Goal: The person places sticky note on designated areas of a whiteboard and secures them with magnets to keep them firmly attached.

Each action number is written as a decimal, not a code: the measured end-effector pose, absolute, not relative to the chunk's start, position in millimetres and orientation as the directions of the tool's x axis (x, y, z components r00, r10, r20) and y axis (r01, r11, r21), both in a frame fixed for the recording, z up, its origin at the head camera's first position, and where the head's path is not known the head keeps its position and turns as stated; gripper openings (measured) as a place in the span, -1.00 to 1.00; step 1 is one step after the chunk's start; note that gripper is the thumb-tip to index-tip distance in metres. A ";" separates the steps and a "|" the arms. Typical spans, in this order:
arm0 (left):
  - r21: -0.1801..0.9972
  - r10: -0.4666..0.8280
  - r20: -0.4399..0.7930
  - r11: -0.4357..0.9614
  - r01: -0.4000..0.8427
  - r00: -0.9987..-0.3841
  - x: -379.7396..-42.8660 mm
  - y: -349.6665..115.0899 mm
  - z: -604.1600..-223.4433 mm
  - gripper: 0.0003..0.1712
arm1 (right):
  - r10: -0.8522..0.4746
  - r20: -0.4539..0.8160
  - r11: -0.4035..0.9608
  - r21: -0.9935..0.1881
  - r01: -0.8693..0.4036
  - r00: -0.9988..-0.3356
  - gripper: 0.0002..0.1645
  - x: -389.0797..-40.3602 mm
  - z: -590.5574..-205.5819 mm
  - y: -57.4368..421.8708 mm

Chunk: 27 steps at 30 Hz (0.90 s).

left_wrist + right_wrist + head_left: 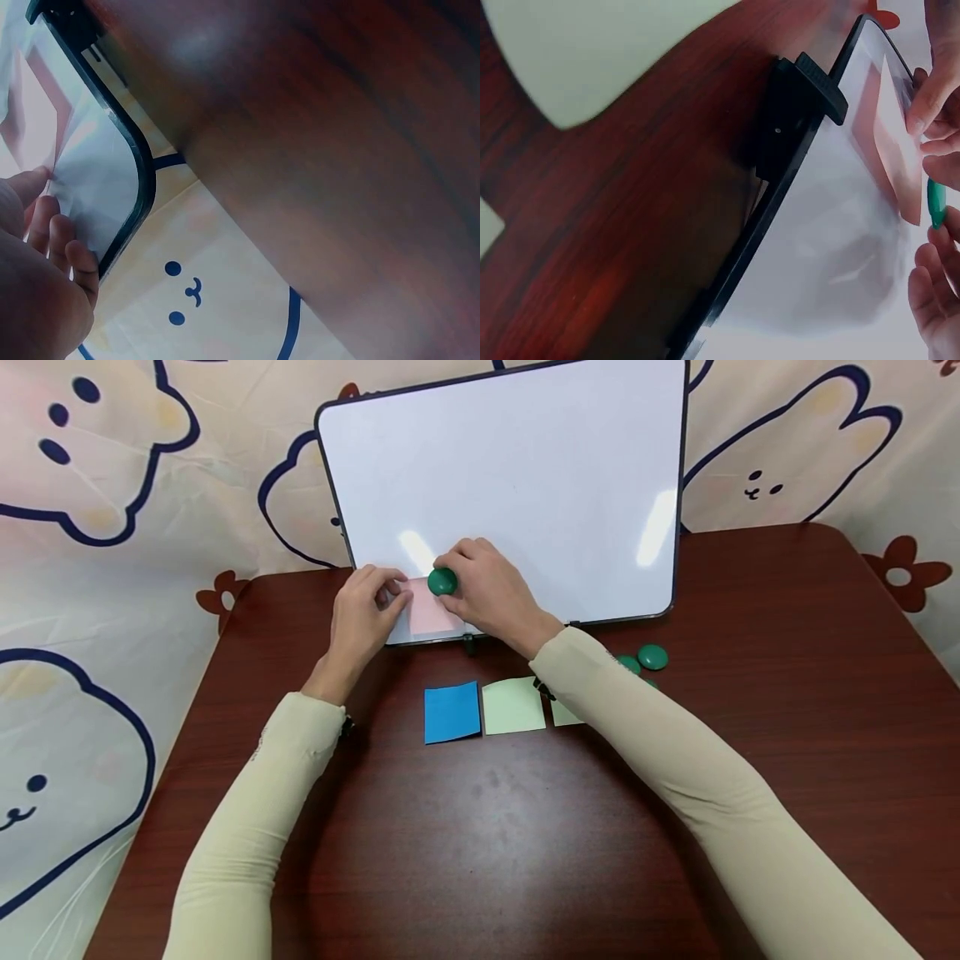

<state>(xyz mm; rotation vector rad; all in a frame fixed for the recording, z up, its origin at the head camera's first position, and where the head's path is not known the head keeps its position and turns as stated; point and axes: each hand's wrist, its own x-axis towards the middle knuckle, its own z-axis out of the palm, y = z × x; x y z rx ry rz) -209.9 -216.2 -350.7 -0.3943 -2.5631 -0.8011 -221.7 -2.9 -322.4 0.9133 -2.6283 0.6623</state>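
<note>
Both pinch: left hand (pixel 363 610) the pink sticky note (pixel 429 615) by its left edge, right hand (pixel 495 592) a green magnet (pixel 442 581) before the note's top.

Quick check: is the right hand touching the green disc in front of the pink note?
Touching. The head view shows the right hand pinching the green disc between thumb and fingers.
</note>
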 end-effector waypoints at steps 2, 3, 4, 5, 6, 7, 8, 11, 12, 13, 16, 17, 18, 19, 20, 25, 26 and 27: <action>0.472 0.138 0.472 0.794 0.382 -0.871 -209.8 -216.6 -350.6 -0.74 | -0.512 0.408 0.698 -0.315 -0.643 -0.756 -0.53 -221.6 -322.2 -5.6; 0.472 0.137 0.472 0.795 0.381 -0.871 -209.9 -216.6 -350.6 -0.73 | -0.517 0.407 0.703 -0.301 -0.645 -0.753 -0.53 -221.6 -321.6 -7.3; 0.472 0.136 0.472 0.795 0.381 -0.871 -210.1 -216.8 -351.0 -0.73 | -0.523 0.404 0.708 -0.285 -0.646 -0.751 -0.53 -221.9 -321.0 -9.2; 0.473 0.136 0.473 0.794 0.381 -0.871 -210.3 -216.6 -351.2 -0.73 | -0.528 0.404 0.712 -0.268 -0.649 -0.747 -0.53 -222.2 -320.3 -11.1; 0.474 0.136 0.474 0.793 0.383 -0.870 -210.4 -216.5 -351.3 -0.73 | -0.533 0.396 0.719 -0.252 -0.647 -0.747 -0.53 -222.5 -319.0 -12.9; 0.474 0.136 0.474 0.793 0.382 -0.870 -210.6 -216.2 -351.5 -0.72 | -0.539 0.394 0.723 -0.237 -0.649 -0.745 -0.52 -223.4 -318.4 -14.6; 0.475 0.134 0.473 0.793 0.381 -0.871 -210.6 -216.0 -351.5 -0.72 | -0.544 0.395 0.726 -0.221 -0.651 -0.740 -0.53 -224.3 -317.7 -16.0; 0.475 0.134 0.471 0.794 0.379 -0.872 -210.4 -215.7 -350.8 -0.72 | -0.551 0.408 0.727 -0.193 -0.659 -0.728 -0.54 -226.6 -316.8 -19.5; 0.474 0.133 0.471 0.796 0.377 -0.872 -210.2 -215.9 -350.6 -0.72 | -0.552 0.412 0.727 -0.188 -0.660 -0.725 -0.54 -227.3 -316.9 -20.5; 0.473 0.132 0.471 0.797 0.376 -0.872 -210.1 -216.0 -350.7 -0.72 | -0.553 0.417 0.727 -0.182 -0.662 -0.722 -0.55 -227.9 -317.4 -21.3; 0.471 0.130 0.471 0.799 0.374 -0.872 -209.5 -216.6 -350.8 -0.73 | -0.555 0.426 0.729 -0.164 -0.664 -0.714 -0.57 -229.1 -320.7 -22.6; 0.471 0.131 0.471 0.799 0.374 -0.872 -209.4 -216.7 -350.9 -0.73 | -0.556 0.430 0.731 -0.155 -0.665 -0.711 -0.59 -229.5 -322.2 -22.8; 0.470 0.132 0.470 0.799 0.374 -0.873 -209.3 -216.7 -351.0 -0.73 | -0.555 0.435 0.734 -0.144 -0.664 -0.709 -0.59 -229.9 -323.9 -22.8; 0.470 0.133 0.467 0.800 0.373 -0.874 -209.2 -216.7 -351.1 -0.72 | -0.556 0.442 0.736 -0.132 -0.664 -0.704 -0.60 -230.1 -325.7 -22.7; 0.471 0.135 0.466 0.799 0.374 -0.874 -209.1 -216.7 -351.2 -0.72 | -0.557 0.449 0.738 -0.119 -0.664 -0.699 -0.61 -230.3 -327.5 -22.6; 0.472 0.139 0.462 0.797 0.376 -0.876 -209.3 -216.6 -350.8 -0.72 | -0.560 0.486 0.742 -0.066 -0.667 -0.671 -0.62 -230.9 -333.4 -21.6; 0.472 0.139 0.462 0.797 0.376 -0.876 -209.3 -216.6 -350.6 -0.72 | -0.559 0.491 0.743 -0.063 -0.667 -0.668 -0.62 -230.8 -333.7 -21.5; 0.472 0.139 0.463 0.798 0.376 -0.875 -209.2 -216.7 -350.3 -0.72 | -0.557 0.495 0.743 -0.062 -0.667 -0.667 -0.62 -230.7 -333.7 -21.4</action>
